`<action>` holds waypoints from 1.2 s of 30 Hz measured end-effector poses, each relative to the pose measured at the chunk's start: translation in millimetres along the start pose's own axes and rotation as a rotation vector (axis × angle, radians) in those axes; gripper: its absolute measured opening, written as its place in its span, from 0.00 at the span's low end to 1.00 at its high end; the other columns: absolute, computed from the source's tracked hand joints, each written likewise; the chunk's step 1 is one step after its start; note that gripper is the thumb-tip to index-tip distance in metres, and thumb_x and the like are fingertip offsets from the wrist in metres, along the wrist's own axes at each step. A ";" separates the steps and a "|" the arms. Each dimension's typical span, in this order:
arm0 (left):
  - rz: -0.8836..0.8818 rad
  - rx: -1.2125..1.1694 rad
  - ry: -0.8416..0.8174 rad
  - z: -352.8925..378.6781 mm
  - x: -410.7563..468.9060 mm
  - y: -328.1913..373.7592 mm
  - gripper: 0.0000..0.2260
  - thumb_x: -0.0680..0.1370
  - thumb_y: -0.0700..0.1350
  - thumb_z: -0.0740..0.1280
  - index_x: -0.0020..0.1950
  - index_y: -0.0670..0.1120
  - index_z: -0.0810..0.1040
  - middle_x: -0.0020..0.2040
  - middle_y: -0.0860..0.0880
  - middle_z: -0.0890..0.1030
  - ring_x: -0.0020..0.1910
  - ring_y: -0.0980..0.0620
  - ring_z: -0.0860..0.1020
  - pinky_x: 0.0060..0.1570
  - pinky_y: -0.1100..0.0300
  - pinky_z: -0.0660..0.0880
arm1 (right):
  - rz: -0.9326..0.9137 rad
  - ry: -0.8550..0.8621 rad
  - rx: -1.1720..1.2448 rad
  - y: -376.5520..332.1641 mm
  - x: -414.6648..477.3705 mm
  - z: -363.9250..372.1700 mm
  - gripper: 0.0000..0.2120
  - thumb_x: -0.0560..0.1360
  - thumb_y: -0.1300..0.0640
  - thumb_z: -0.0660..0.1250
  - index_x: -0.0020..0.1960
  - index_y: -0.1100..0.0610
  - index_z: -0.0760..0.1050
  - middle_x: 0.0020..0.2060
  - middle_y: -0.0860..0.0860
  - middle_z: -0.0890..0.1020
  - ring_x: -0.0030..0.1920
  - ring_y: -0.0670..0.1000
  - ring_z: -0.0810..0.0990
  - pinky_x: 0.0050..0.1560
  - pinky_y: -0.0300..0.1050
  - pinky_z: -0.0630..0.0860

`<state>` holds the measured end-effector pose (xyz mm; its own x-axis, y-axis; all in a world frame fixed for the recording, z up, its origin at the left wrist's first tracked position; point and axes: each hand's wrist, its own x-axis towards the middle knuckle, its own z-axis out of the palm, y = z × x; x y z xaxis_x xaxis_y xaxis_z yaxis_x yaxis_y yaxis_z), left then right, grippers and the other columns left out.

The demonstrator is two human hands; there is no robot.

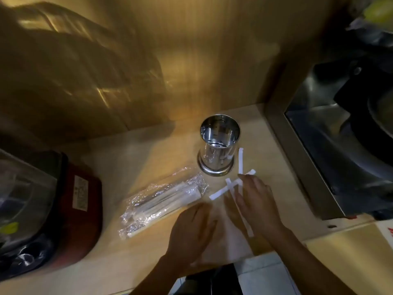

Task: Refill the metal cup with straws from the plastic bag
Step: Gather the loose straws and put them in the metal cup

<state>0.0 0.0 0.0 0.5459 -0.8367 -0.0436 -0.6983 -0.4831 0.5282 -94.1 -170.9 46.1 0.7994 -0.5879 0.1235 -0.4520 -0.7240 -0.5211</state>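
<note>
The metal cup [219, 145] stands upright on the wooden table [131, 262], holding no straws. Just left of it lies the clear plastic bag [161, 201] with straws inside. Right of the cup, loose white-wrapped straws [241, 160] lie crossed under the right hand [255, 203], its fingers spread flat on them. The left hand [191, 228] hovers open, blurred. Far left of the cup, a red appliance [83, 209] carries a white label [80, 194], seemingly printed but unreadable.

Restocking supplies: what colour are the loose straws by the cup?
White straws, clearest in the head view.
</note>
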 end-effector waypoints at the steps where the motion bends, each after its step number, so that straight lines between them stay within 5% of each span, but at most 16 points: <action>1: -0.004 -0.006 -0.055 3.0 0.1 -2.2 0.20 0.77 0.56 0.61 0.67 0.50 0.71 0.67 0.49 0.74 0.65 0.51 0.72 0.65 0.58 0.68 | 0.022 -0.004 -0.007 3.7 -2.6 4.7 0.15 0.71 0.62 0.67 0.58 0.61 0.73 0.47 0.59 0.80 0.45 0.60 0.78 0.44 0.51 0.71; 4: 0.035 0.061 -0.063 12.0 1.0 -11.0 0.21 0.77 0.55 0.61 0.67 0.47 0.71 0.68 0.47 0.73 0.67 0.48 0.71 0.67 0.54 0.67 | 0.152 -0.100 -0.015 9.2 -11.4 15.0 0.13 0.73 0.61 0.65 0.56 0.62 0.74 0.45 0.60 0.80 0.43 0.60 0.78 0.42 0.50 0.72; 10: 0.005 0.188 -0.180 24.6 3.9 -33.2 0.27 0.79 0.60 0.51 0.75 0.50 0.56 0.76 0.47 0.58 0.75 0.50 0.55 0.72 0.56 0.43 | 0.312 -0.200 -0.078 21.0 -23.8 38.2 0.11 0.73 0.55 0.61 0.52 0.59 0.73 0.46 0.57 0.79 0.44 0.57 0.77 0.41 0.49 0.75; 14: 0.016 0.274 -0.199 24.4 4.0 -34.7 0.26 0.77 0.59 0.53 0.71 0.47 0.66 0.70 0.44 0.70 0.69 0.44 0.69 0.68 0.43 0.58 | 0.330 -0.249 -0.162 21.6 -26.6 47.8 0.15 0.74 0.54 0.59 0.59 0.58 0.71 0.50 0.56 0.78 0.46 0.57 0.78 0.43 0.48 0.75; 17: 0.007 0.328 -0.208 24.2 4.4 -35.2 0.26 0.77 0.60 0.52 0.69 0.47 0.70 0.67 0.45 0.74 0.66 0.45 0.73 0.66 0.47 0.67 | 0.371 -0.251 -0.121 19.3 -25.1 50.8 0.17 0.75 0.55 0.58 0.62 0.58 0.69 0.51 0.55 0.78 0.47 0.56 0.79 0.44 0.47 0.75; 20: 0.034 0.310 -0.197 25.1 4.0 -36.6 0.27 0.77 0.60 0.50 0.68 0.46 0.70 0.67 0.44 0.74 0.66 0.45 0.72 0.68 0.53 0.57 | 0.416 -0.297 -0.106 19.3 -19.5 50.8 0.16 0.76 0.53 0.58 0.61 0.59 0.67 0.51 0.55 0.78 0.47 0.56 0.80 0.43 0.46 0.75; 27: 0.087 0.267 -0.171 19.4 12.3 -45.8 0.24 0.78 0.58 0.53 0.68 0.47 0.70 0.69 0.43 0.72 0.69 0.45 0.69 0.69 0.54 0.54 | 0.484 -0.464 -0.019 23.3 -12.8 43.2 0.08 0.72 0.52 0.61 0.45 0.56 0.66 0.40 0.53 0.79 0.41 0.55 0.79 0.36 0.43 0.70; 31: 0.108 0.276 -0.162 14.6 22.2 -49.5 0.23 0.77 0.57 0.54 0.67 0.48 0.72 0.68 0.44 0.74 0.69 0.46 0.68 0.70 0.54 0.53 | 0.580 -0.571 0.204 26.2 -16.9 37.0 0.12 0.72 0.50 0.64 0.36 0.55 0.66 0.31 0.49 0.74 0.33 0.49 0.74 0.32 0.42 0.66; 36: 0.099 0.286 -0.152 16.9 22.1 -51.3 0.23 0.77 0.58 0.53 0.69 0.50 0.69 0.70 0.46 0.71 0.71 0.47 0.65 0.72 0.53 0.51 | 0.723 -0.602 0.702 17.7 -15.5 16.2 0.02 0.70 0.65 0.67 0.40 0.64 0.75 0.38 0.68 0.77 0.35 0.58 0.73 0.33 0.49 0.68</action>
<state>40.1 2.0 -42.4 0.4089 -0.9016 -0.1414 -0.8578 -0.4326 0.2777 -108.1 -168.8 21.3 0.5892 -0.3795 -0.7133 -0.7105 0.1771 -0.6811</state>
